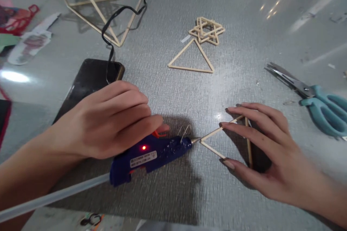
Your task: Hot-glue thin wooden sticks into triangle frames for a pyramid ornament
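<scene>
My left hand [116, 119] is closed around a blue hot glue gun [162, 155], a finger by its orange trigger. A red light glows on its side, and a clear glue stick [54, 196] sticks out of its back end. The metal nozzle touches or nearly touches the left corner of a small wooden stick triangle [213, 134] on the table. My right hand [268, 148] has its fingers spread over that triangle, thumb on the lower stick and fingertips on the upper one. The palm and fingers partly hide its right side.
Scissors [311, 95] with teal handles lie at the right. Another stick triangle [191, 68] and a pile of small triangles [207, 30] lie beyond my hands. A phone [86, 83], a black cable [119, 11] and a large stick frame [94, 36] are at the left.
</scene>
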`<action>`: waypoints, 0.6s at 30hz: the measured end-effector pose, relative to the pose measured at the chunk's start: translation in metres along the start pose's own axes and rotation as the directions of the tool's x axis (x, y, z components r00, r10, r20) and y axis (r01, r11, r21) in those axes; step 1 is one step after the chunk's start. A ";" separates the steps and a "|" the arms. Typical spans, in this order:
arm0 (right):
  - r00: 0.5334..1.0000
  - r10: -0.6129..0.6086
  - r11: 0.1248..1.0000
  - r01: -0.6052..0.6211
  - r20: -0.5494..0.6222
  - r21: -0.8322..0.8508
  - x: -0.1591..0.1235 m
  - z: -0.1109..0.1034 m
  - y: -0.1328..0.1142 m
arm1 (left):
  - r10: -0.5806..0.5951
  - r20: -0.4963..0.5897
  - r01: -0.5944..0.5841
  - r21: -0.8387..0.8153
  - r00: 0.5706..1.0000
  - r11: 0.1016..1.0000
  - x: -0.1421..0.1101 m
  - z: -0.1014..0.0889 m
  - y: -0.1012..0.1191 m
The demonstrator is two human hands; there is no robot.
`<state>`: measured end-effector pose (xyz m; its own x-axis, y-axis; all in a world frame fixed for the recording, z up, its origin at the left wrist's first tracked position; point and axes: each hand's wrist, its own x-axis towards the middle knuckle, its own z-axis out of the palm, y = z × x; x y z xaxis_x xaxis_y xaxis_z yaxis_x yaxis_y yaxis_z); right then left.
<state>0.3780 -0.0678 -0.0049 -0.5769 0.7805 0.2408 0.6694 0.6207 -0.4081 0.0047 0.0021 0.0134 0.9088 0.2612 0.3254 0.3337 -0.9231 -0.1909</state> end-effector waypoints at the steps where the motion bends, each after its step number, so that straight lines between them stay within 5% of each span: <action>1: 1.000 -0.003 1.000 0.003 0.002 -0.002 0.000 0.000 0.000 | -0.006 0.007 0.006 0.004 1.000 1.000 -0.001 0.000 0.000; 18: 1.000 -0.018 1.000 0.018 0.011 -0.015 0.001 -0.002 0.000 | 0.005 -0.033 -0.007 -0.039 0.999 0.999 0.000 0.004 -0.001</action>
<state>0.3787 -0.0670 -0.0033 -0.5935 0.7687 0.2385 0.6659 0.6355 -0.3909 0.0051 0.0041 0.0095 0.9018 0.2469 0.3546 0.3178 -0.9351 -0.1570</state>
